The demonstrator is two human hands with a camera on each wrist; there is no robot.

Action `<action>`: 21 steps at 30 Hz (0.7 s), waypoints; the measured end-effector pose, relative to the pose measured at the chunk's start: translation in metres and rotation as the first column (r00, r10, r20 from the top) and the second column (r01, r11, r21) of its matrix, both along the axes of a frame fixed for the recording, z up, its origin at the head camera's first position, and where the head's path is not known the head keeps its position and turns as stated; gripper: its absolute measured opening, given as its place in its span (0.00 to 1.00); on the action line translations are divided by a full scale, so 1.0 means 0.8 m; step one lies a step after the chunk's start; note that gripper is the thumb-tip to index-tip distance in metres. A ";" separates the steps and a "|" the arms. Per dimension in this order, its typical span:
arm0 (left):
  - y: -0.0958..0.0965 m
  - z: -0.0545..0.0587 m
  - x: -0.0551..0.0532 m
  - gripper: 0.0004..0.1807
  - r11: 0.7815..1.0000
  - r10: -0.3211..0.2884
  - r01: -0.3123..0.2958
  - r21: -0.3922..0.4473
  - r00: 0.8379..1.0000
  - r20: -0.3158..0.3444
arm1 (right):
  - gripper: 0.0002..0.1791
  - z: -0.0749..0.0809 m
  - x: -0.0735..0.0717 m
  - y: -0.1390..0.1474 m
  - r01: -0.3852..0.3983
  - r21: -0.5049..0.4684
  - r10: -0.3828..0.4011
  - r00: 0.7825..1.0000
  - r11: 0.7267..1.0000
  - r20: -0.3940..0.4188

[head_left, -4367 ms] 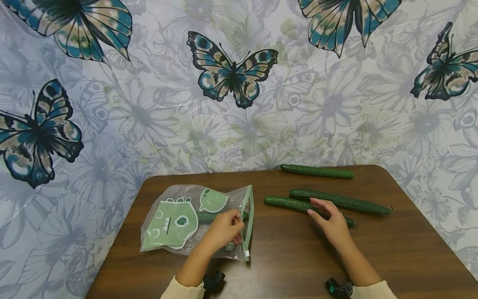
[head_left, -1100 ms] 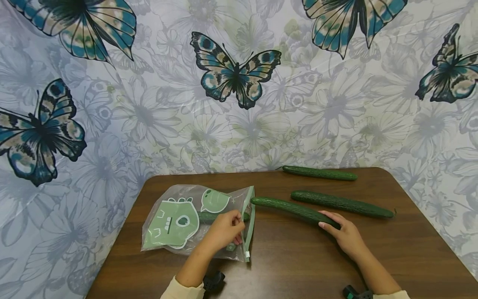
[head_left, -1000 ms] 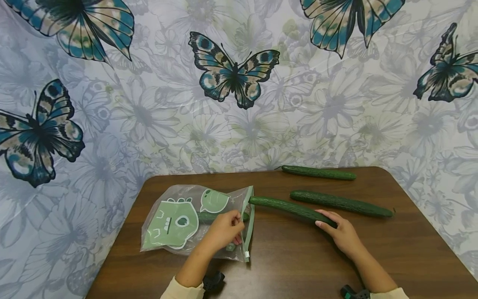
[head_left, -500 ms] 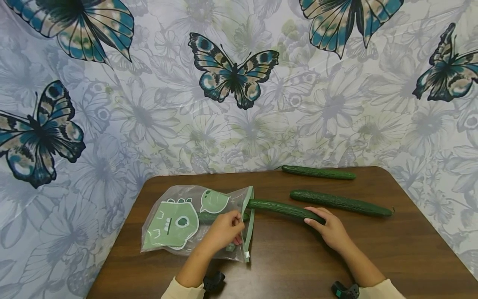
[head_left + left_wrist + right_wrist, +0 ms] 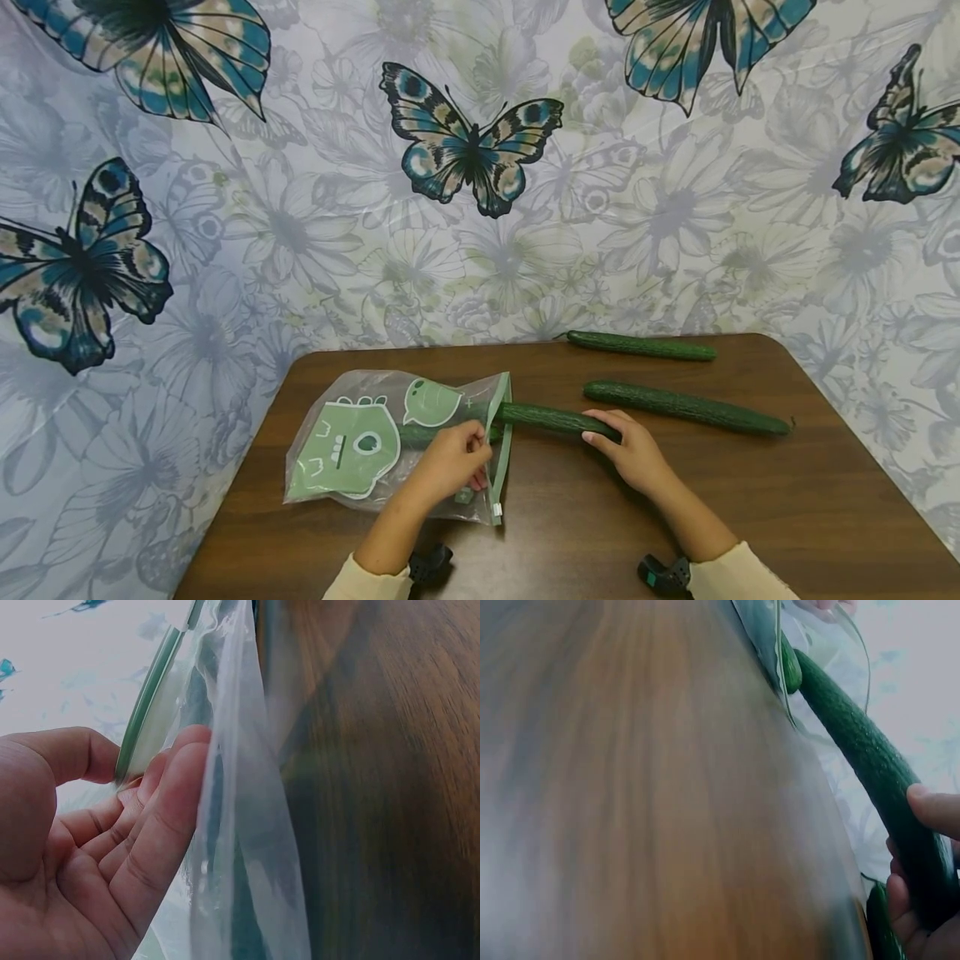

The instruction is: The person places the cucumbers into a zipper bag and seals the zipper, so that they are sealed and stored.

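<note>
A clear zip bag point(image 5: 345, 450) with green cartoon prints lies at the left of the table, its mouth facing right. My left hand point(image 5: 450, 458) pinches the green-edged rim of that mouth; in the left wrist view the thumb and fingers point(image 5: 161, 817) hold the green strip point(image 5: 146, 712). With my right hand point(image 5: 630, 450) I grip the right end of a long green cucumber point(image 5: 551, 417). Its far end passes into the bag's mouth and shows only faintly through the plastic. Another cucumber point(image 5: 790, 667) lies inside the bag, its end showing at the opening in the right wrist view.
Two more cucumbers lie on the brown table point(image 5: 570, 517): one point(image 5: 682, 407) right of the bag, behind my right hand, and one point(image 5: 641, 345) near the back edge. A white slider point(image 5: 497, 510) sits at the near corner of the bag's mouth. A butterfly-print cloth point(image 5: 480, 275) hangs behind the table.
My right hand first took hold of the nearest cucumber, then carried it left. Its tip has gone from the bag's mouth to inside. The left hand and bag have hardly moved.
</note>
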State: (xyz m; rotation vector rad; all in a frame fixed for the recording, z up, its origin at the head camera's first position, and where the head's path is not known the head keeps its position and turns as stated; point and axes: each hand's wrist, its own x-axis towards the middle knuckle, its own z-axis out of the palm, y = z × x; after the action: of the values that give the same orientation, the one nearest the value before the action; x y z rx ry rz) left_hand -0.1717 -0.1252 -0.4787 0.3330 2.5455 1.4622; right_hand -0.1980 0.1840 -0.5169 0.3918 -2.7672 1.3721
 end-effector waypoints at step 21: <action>0.001 -0.002 -0.001 0.02 1.000 -0.001 0.001 -0.003 1.000 -0.003 | 0.23 0.003 -0.018 -0.027 -0.015 -0.072 0.023 0.993 0.997 0.114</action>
State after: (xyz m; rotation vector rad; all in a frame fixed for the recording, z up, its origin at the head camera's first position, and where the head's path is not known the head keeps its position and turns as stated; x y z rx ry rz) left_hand -0.1726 -0.1244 -0.4806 0.3355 2.5490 1.4587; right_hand -0.2126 0.1627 -0.5148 0.3483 -2.8014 1.5402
